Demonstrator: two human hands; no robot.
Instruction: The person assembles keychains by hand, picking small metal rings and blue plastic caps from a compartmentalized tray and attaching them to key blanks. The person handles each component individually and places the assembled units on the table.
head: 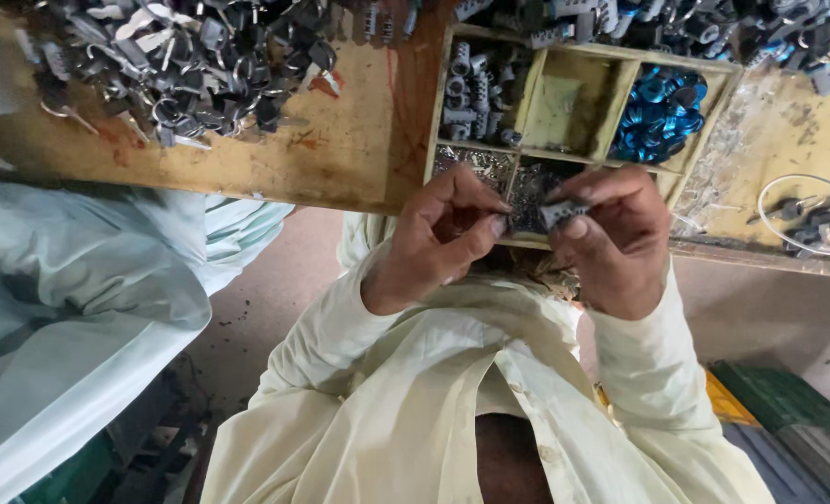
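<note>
My right hand (616, 238) pinches a small grey part (562, 214), my left hand (443, 233) pinches something tiny, and a loose grip could drop them into the tray (527, 93).

Soft, even daylight is brightening my desk (359, 159) toward two o'clock; edges are bending fisheye-style, and fine detail is smearing slightly.

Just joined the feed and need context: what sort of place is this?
Probably a small assembly workshop: a worn wooden bench heaped with grey parts, a divided wooden tray holding blue rings, and the right hand pinching a small ribbed grey piece.
</note>
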